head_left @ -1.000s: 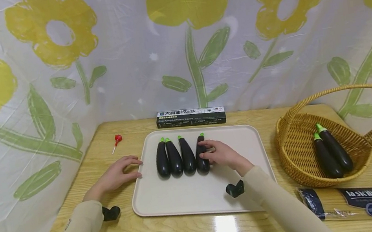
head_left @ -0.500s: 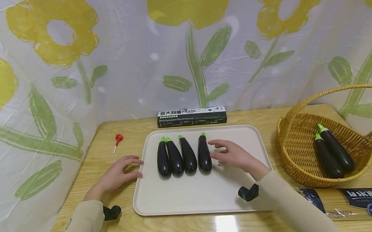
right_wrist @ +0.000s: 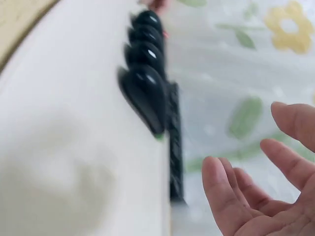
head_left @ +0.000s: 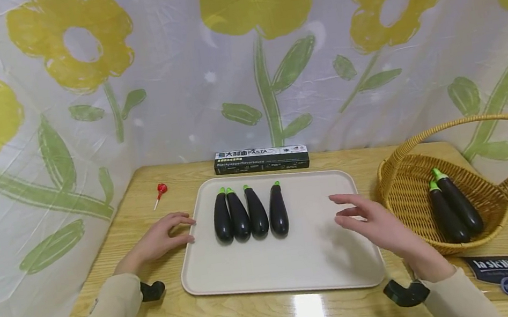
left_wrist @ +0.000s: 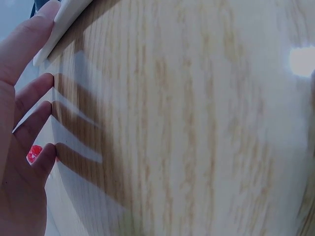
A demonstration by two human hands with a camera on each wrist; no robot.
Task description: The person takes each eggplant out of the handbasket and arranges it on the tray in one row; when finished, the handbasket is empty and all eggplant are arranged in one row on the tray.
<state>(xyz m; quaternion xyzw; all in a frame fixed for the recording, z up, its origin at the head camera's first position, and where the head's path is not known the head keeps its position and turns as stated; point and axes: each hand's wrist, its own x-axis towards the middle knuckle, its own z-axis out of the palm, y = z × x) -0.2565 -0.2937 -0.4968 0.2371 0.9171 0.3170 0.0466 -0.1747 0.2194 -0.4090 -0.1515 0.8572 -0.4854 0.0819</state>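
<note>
Several dark eggplants lie side by side on a cream tray [head_left: 260, 268] in the head view, green stem ends pointing away. The rightmost eggplant [head_left: 278, 212] sits slightly apart from the others. My right hand [head_left: 374, 220] hovers over the tray's right side, fingers spread and holding nothing; the right wrist view shows the nearest eggplant [right_wrist: 145, 96] well away from it. At the tray's left edge my left hand [head_left: 164, 239] stays with relaxed fingers. Its thumb [left_wrist: 29, 46] overlaps the tray rim in the left wrist view; whether it presses on it I cannot tell.
A wicker basket [head_left: 391, 215] with a tall handle stands at the right, two eggplants [head_left: 457, 203] inside. In front of it lies a spaghetti packet [head_left: 503, 269]. Behind the tray is a black pasta box [head_left: 261, 161]. A red lollipop [head_left: 161, 189] lies at the back left.
My right hand has let go of the rightmost eggplant and moved right, toward the basket side. That eggplant shifted slightly right, then stayed put. The left hand has not moved.
</note>
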